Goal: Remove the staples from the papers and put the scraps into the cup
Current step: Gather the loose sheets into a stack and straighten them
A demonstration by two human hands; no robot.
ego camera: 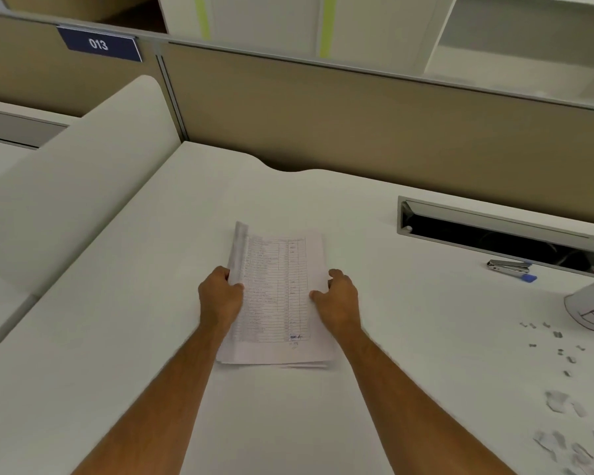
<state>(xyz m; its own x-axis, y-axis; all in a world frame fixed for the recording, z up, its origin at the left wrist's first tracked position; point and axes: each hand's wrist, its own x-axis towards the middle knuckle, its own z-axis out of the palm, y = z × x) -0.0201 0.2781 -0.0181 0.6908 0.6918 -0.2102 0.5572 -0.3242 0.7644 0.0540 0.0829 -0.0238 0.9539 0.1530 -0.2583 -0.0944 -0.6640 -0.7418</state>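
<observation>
From my remote seat, I see a blue desk plate (99, 44) marked 013 on the partition at far left. At the middle of the white desk (117, 337), the left hand (220, 298) grips the left edge of the stack of papers (278, 296), fingers curled round a lifted, curling margin. The right hand (338, 298) holds the stack's right edge, thumb on top and fingers bent over the side. The papers lie flat, printed table facing up. Further right, a stapler remover (510, 267) rests beside the open cable tray (494, 217). Loose staples (558, 341) and paper scraps (563, 437) are scattered near the white cup (588, 310) at the right edge.
</observation>
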